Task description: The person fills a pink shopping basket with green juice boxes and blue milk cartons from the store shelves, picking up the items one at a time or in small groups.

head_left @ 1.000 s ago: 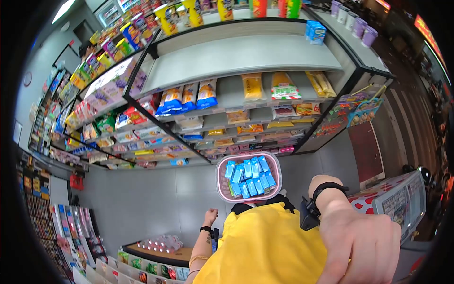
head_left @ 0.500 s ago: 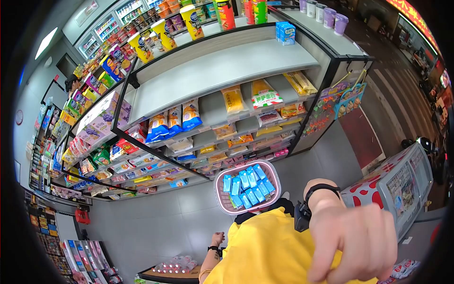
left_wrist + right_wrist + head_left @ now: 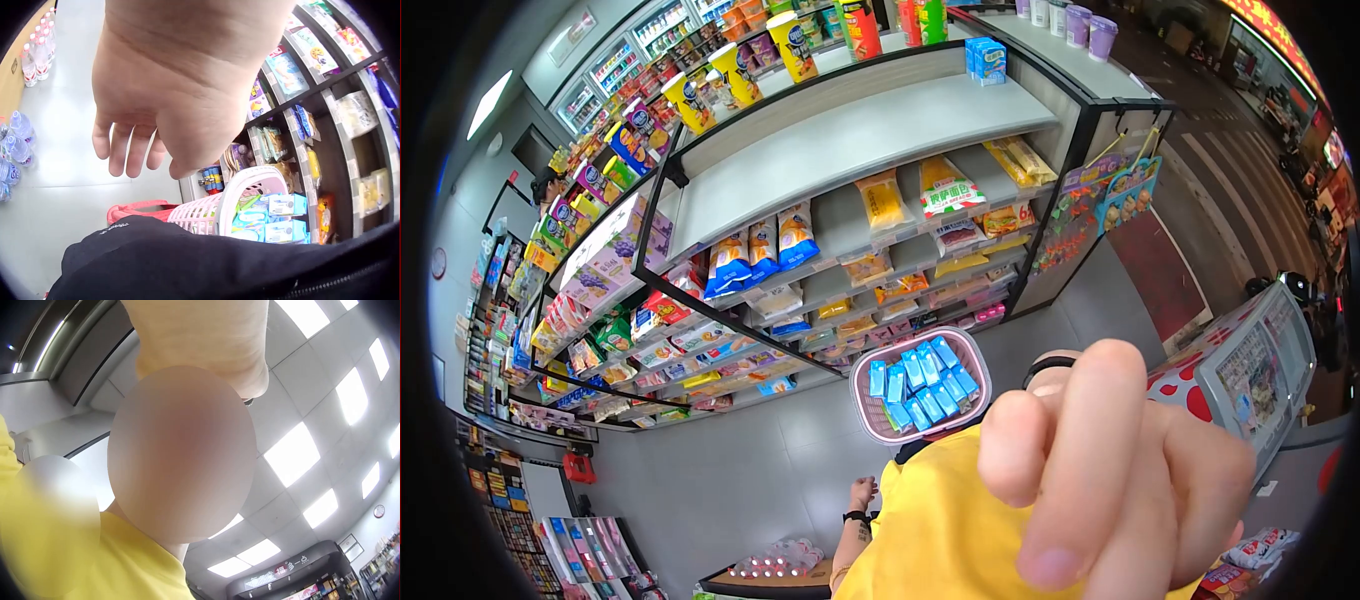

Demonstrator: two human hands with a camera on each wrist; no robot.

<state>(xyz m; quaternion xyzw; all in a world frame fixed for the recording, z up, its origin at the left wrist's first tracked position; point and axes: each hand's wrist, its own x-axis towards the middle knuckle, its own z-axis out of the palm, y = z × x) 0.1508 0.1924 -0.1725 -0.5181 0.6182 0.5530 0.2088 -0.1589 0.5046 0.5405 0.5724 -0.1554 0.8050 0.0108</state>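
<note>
The right hand [image 3: 1120, 470] is raised close to the head camera, its fingers bent and nothing visible in them. In the right wrist view that hand [image 3: 206, 344] is at the top, its fingers not visible. The left hand [image 3: 862, 494] hangs low beside the yellow shirt [image 3: 930, 520]; in the left wrist view the hand [image 3: 169, 94] has loose, relaxed fingers and holds nothing. A pink basket [image 3: 862, 405] full of blue cartons [image 3: 930, 365] stands in front of the body; in the left wrist view the basket [image 3: 194, 215] is below and right of the hand, apart from it.
Shelves [image 3: 870, 140] with bagged snacks and a pair of blue cartons [image 3: 987, 62] rise beyond the basket. A glass-topped freezer [image 3: 1250, 375] stands at the right. Bottles [image 3: 775, 560] sit on a low wooden stand, lower left.
The right hand has come nearer the head camera, its fingers now larger in view. The head view has shifted, bringing more of the far shelves and coolers into sight.
</note>
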